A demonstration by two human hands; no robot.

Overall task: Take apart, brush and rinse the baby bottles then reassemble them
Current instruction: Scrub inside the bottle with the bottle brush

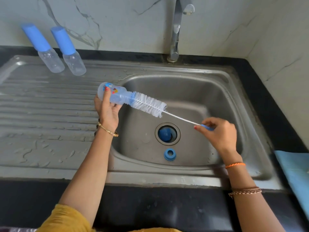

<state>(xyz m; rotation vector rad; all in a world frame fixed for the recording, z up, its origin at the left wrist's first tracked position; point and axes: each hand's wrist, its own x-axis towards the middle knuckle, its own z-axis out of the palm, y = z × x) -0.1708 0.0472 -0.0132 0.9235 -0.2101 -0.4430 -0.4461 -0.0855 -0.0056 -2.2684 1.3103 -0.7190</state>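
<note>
Single view, head-worn wide-angle camera: looks forward and steeply down from above onto the sink (pixel 184 91) set in the dark surface (pixel 260 84), at arm's reach. Both forearms enter from the bottom edge; marbled wall (pixel 125 22) closes the top.

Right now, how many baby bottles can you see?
3: one in the left hand, uncapped, and two capped ones on the drainboard.

Clear, smooth plastic bottle (pixel 113 96) in my left hand (pixel 107 111), white bristles on twisted wire for the brush (pixel 148 104), and brushed steel sink (pixel 225 91) gleaming wet; at three o'clock, soft blue cloth (pixel 294 171).
</note>
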